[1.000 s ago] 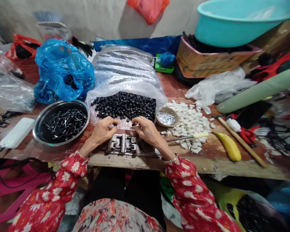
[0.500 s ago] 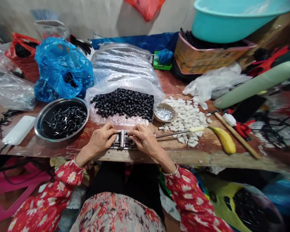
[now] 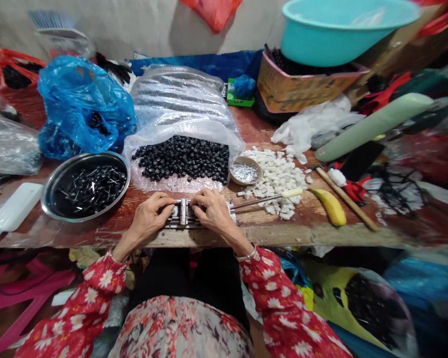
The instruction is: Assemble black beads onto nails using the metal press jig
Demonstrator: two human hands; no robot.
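Observation:
A small metal jig (image 3: 184, 214) lies at the table's front edge, with a rod with a pale handle (image 3: 291, 193) extending from its right side. My left hand (image 3: 151, 216) is at the jig's left end, thumb and fingers closed on something I cannot make out. At its right part, the bent, closed fingers of my right hand (image 3: 212, 209) touch the jig just right of its crosspiece; what they grip is hidden. Behind both hands, black round parts (image 3: 186, 159) fill the mouth of a clear bag. A bowl of metal pins (image 3: 244, 172) stands beside white pieces (image 3: 274, 171).
A steel bowl of black parts with pins (image 3: 85, 186) and a blue bag (image 3: 85, 104) are left. A banana (image 3: 330, 206), a hammer (image 3: 347, 199) and a green roll (image 3: 373, 127) lie right. A turquoise basin (image 3: 343, 32) rests on a box (image 3: 306, 87).
The view has shifted, so most things appear farther left. My right hand has moved slightly left along the jig, closer to its crosspiece. My left hand stays at the left end.

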